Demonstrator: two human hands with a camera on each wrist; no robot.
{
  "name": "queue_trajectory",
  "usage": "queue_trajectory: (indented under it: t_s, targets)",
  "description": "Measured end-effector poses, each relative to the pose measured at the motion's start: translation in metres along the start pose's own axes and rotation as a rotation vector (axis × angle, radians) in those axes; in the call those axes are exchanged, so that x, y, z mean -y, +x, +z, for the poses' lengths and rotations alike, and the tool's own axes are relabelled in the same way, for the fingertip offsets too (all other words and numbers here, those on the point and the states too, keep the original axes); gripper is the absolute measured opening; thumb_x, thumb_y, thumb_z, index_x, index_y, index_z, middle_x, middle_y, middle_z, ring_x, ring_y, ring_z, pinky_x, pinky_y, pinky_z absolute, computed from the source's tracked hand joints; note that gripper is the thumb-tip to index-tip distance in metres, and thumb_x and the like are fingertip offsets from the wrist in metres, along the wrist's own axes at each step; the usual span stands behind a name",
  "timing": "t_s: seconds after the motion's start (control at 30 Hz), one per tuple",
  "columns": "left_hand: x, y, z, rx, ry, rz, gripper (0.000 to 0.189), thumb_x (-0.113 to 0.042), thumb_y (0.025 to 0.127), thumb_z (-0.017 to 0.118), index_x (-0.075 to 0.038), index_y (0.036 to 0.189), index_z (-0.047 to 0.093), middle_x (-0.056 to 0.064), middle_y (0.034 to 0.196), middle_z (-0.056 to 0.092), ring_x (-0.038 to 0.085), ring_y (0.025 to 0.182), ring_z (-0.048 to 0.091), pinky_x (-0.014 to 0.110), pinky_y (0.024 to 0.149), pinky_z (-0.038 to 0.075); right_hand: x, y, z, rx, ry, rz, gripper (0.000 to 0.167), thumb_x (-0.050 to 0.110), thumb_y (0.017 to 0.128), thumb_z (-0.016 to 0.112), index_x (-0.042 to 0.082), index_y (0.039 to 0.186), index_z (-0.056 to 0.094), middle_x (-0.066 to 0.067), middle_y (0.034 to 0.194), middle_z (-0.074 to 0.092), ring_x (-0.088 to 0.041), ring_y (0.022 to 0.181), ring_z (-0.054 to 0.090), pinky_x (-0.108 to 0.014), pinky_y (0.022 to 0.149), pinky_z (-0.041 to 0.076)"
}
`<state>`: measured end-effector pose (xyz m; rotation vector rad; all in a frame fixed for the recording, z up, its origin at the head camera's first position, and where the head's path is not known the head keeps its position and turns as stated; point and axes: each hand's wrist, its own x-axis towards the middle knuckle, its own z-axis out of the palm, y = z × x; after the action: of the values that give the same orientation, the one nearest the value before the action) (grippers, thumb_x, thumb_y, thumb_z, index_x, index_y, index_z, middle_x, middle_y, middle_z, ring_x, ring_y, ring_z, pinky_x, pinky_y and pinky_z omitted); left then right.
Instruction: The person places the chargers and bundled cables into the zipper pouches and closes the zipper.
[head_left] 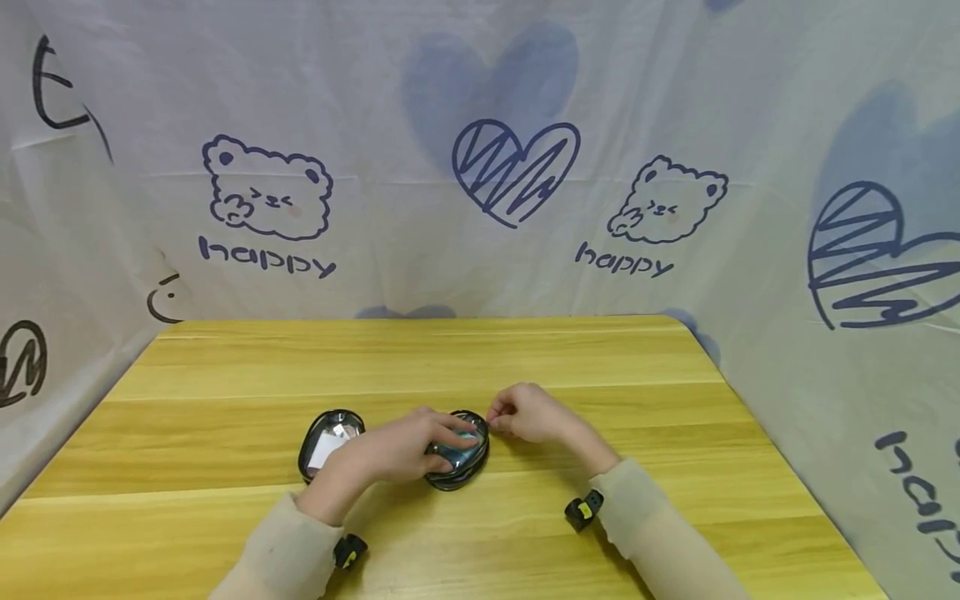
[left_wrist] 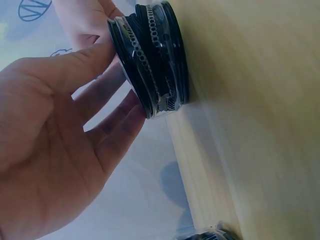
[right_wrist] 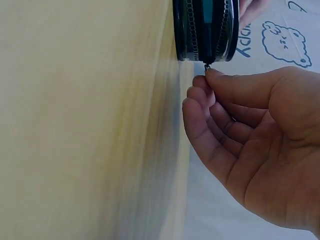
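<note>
A small rounded clear pouch with black trim [head_left: 454, 477] lies on the table, something bluish inside it. My left hand [head_left: 401, 446] rests on its top from the left, fingers stretched across the clear face. In the left wrist view two zipper tracks run round the pouch's side [left_wrist: 150, 55], and the left fingertips touch the top face near its rim. On the pouch's right side, my right hand [head_left: 531, 412] pinches the small zipper pull [right_wrist: 207, 66] between thumb and index finger. The other right fingers are curled. What the pouch holds cannot be made out clearly.
A second clear pouch with black trim [head_left: 306, 454] lies left of the left forearm, white paper-like pieces inside it and partly hidden by the arm. The wooden table [head_left: 525, 358] ends at a printed cloth backdrop [head_left: 390, 208] behind and at the sides.
</note>
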<state>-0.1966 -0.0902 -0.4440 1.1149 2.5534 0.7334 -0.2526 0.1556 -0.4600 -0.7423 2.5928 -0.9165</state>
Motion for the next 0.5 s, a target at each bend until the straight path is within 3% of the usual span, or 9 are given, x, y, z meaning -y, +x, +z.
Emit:
queue_trajectory:
  t_s: [0.1, 0.3, 0.5]
  targets:
    - [0.0, 0.0006, 0.0012, -0.003, 0.0, -0.016, 0.044, -0.007, 0.099, 0.07, -0.01, 0.142, 0.064, 0.006, 0.153, 0.055, 0.039, 0.144, 0.043, 0.06, 0.124, 0.025, -0.0013, -0.0012, -0.0044, 0.043, -0.009, -0.018, 0.009, 0.005, 0.099, 0.068, 0.007, 0.093, 0.074, 0.001, 0.08, 0.067, -0.007, 0.067, 0.056, -0.021, 0.06, 0.047]
    - [0.0001, 0.0003, 0.0015, -0.009, 0.018, -0.012, 0.044, -0.007, 0.098, 0.071, -0.01, 0.142, 0.065, 0.006, 0.152, 0.056, 0.038, 0.144, 0.045, 0.059, 0.123, 0.028, -0.003, -0.0054, -0.0103, 0.145, 0.021, -0.024, 0.011, 0.006, 0.101, 0.067, 0.008, 0.093, 0.073, -0.001, 0.081, 0.069, -0.009, 0.066, 0.059, -0.023, 0.06, 0.051]
    - [-0.001, 0.0004, 0.001, 0.0, 0.019, -0.017, 0.044, -0.008, 0.099, 0.07, -0.01, 0.142, 0.065, 0.005, 0.153, 0.055, 0.038, 0.144, 0.044, 0.058, 0.121, 0.033, -0.004, -0.0065, -0.01, 0.141, 0.054, -0.008, 0.012, 0.005, 0.102, 0.065, 0.007, 0.093, 0.073, -0.003, 0.079, 0.069, -0.011, 0.067, 0.061, -0.024, 0.061, 0.053]
